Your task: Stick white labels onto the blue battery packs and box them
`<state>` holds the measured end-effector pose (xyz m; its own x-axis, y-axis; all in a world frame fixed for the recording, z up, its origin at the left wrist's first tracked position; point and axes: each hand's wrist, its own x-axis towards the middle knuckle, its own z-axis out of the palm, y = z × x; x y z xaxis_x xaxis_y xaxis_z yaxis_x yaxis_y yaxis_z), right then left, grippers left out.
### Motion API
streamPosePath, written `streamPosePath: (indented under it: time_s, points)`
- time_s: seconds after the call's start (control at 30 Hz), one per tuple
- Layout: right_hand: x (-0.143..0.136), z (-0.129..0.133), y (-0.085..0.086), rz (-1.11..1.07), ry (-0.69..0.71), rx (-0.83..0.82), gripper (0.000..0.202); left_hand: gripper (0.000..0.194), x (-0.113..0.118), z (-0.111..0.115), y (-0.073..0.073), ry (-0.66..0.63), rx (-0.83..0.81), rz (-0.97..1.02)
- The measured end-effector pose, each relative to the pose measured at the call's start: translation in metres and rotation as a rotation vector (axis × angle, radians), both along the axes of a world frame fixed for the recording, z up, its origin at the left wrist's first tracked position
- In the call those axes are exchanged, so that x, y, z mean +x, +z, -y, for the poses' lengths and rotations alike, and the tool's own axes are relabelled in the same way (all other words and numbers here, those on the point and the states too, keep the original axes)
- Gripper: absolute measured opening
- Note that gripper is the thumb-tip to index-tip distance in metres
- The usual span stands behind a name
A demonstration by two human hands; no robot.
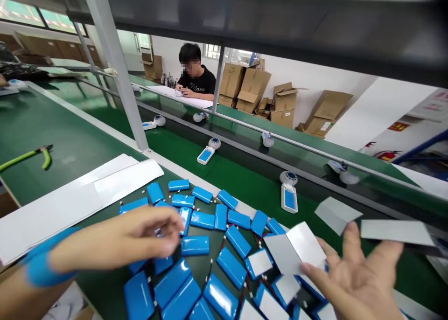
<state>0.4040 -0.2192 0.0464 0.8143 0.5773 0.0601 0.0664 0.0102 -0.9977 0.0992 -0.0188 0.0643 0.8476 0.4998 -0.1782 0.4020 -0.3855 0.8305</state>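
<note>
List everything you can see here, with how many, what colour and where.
table: one, dark green, foreground and left
batteries: dozens, blue, spread across the table
cards: several, white and grey, some on batteries, others farther right
sheets: a few, white, left of the batteries
pliers: one, lime-green handles, far left
belt: one, green, beyond the batteries
gadgets: at least three, white and grey with blue, on the belt
shelf: one, grey, overhead
person: one, black shirt, across the belt
boxes: several, brown, by the far wall
wristband: one, blue, left wrist
left hand: one, bare, curled above batteries
right hand: one, bare, spread among the cards
</note>
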Motion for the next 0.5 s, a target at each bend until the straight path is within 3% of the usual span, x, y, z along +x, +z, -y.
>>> streamPosePath:
  time_s: [0.03, 0.1, 0.13, 0.23, 0.33, 0.5]
  points:
    - [0.002, -0.011, 0.0, -0.003, 0.056, -0.016, 0.157, 0.03, 0.023, -0.011, 0.005, -0.017, 0.108, 0.041]
    - [0.004, -0.034, 0.001, -0.02, 0.139, -0.008, 0.153, 0.032, 0.069, -0.035, -0.004, -0.036, 0.363, 0.17]
    - [0.005, -0.046, 0.0, -0.021, 0.166, -0.002, 0.151, 0.039, 0.09, -0.046, -0.016, -0.1, 0.464, 0.184]
    - [0.011, -0.075, -0.002, -0.03, 0.225, -0.006, 0.155, 0.046, 0.136, -0.071, -0.06, -0.185, 0.505, 0.159]
    - [0.02, -0.091, -0.009, -0.049, 0.203, -0.036, 0.159, 0.039, 0.156, -0.082, -0.085, -0.23, 0.504, 0.134]
    - [0.026, -0.106, -0.026, -0.105, 0.078, 0.006, 0.161, 0.027, 0.158, -0.074, -0.079, -0.227, 0.497, 0.135]
